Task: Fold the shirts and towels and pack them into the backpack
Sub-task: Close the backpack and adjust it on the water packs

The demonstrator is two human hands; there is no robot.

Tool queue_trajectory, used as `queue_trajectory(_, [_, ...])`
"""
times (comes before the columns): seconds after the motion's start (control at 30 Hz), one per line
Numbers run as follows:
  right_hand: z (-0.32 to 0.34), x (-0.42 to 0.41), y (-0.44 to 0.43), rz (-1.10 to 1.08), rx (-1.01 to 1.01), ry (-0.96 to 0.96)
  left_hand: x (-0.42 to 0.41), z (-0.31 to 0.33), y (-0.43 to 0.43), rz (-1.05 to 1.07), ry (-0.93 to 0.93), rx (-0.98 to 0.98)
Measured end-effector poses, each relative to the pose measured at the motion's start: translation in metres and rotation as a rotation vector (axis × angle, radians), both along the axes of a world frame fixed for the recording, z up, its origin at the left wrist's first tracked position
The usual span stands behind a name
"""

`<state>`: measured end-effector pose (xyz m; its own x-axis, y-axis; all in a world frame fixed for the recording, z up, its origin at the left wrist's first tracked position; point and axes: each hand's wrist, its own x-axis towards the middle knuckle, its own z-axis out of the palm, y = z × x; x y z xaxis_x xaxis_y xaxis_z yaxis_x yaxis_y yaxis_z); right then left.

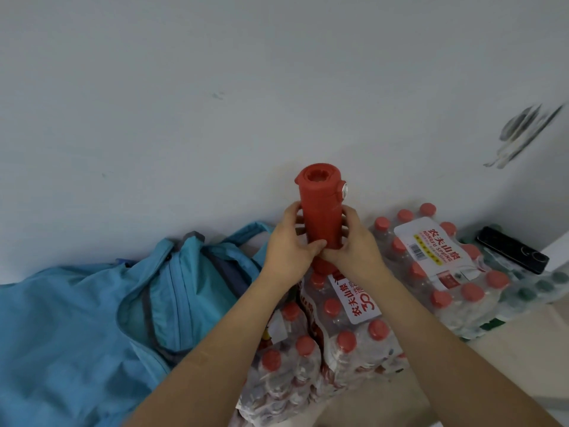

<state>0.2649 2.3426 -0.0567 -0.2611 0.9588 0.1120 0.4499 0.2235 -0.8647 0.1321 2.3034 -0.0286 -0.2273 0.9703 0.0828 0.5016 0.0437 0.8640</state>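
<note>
pack of red-capped water bottles (338,349), shrink-wrapped, lies nearest me, low and centre, with my two bare forearms reaching over it. above that pack, my left hand (288,245) and right hand (354,245) grip a red cylinder (320,208) from either side. fingers of both are curled round its lower half and the thumbs meet at the front. the cylinder stands upright with its ribbed top end facing me and a small round metal fitting on its right side near the top. it may be a bottle or a tightly rolled cloth; i cannot tell which.

the blue backpack (77,318) lies slack to the left of my hands, apart from the cylinder. its grey-trimmed mouth appears to gape open.

right of my hands lies a second pack (431,263) of red-capped bottles with a white label. beside that is a green-capped pack (538,288) with a black phone (512,249) resting on top.

behind everything stands a white wall (215,87), with dark scuff marks (523,131) at upper right.
</note>
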Motion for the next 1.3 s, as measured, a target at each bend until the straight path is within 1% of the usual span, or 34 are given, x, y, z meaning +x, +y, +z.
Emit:
queue_trajectory(0.13, [-0.003,0.007,-0.001,0.021,-0.03,-0.071,0.004,-0.006,-0.005,-0.038,0.0,-0.044])
queue_trajectory(0.4, [0.004,0.007,-0.005,0.033,-0.085,-0.051,0.004,0.005,-0.002,-0.056,-0.004,-0.038])
queue_trajectory(0.57, [0.013,0.014,-0.01,-0.019,-0.18,-0.071,-0.002,0.012,-0.006,-0.028,0.016,-0.048])
queue_trajectory(0.63, [0.017,0.018,-0.014,-0.036,-0.184,-0.072,-0.008,0.018,-0.011,-0.008,0.016,-0.059])
queue_trajectory(0.73, [0.025,0.02,-0.025,-0.084,-0.163,-0.09,-0.023,0.037,-0.029,-0.015,0.053,-0.005])
queue_trajectory(0.87, [0.038,0.015,-0.038,-0.155,-0.13,-0.111,-0.065,0.068,-0.061,-0.014,0.225,0.117])
queue_trajectory(0.93, [0.044,0.011,-0.046,-0.215,-0.075,-0.172,-0.094,0.082,-0.081,-0.02,0.317,0.109])
queue_trajectory(0.97, [0.046,0.008,-0.052,-0.26,-0.019,-0.215,-0.107,0.088,-0.092,-0.057,0.384,0.058])
queue_trajectory(1.0, [0.047,0.003,-0.06,-0.296,0.046,-0.236,-0.12,0.093,-0.104,-0.117,0.493,-0.027])
queue_trajectory(1.07, [0.047,-0.012,-0.079,-0.295,0.111,-0.205,-0.141,0.095,-0.128,-0.245,0.799,-0.227])
queue_trajectory(1.1, [0.046,-0.023,-0.089,-0.26,0.085,-0.176,-0.15,0.094,-0.139,-0.311,0.922,-0.324])
queue_trajectory(1.13, [0.044,-0.035,-0.098,-0.21,0.029,-0.135,-0.158,0.091,-0.149,-0.387,0.993,-0.4])
queue_trajectory(1.2, [0.035,-0.061,-0.114,-0.085,-0.141,-0.042,-0.171,0.083,-0.163,-0.521,1.028,-0.506])
queue_trajectory(1.27, [0.027,-0.085,-0.126,0.027,-0.323,-0.011,-0.181,0.075,-0.17,-0.584,1.121,-0.542])
queue_trajectory(1.3, [0.023,-0.096,-0.131,0.083,-0.406,-0.019,-0.184,0.071,-0.17,-0.591,1.2,-0.503])
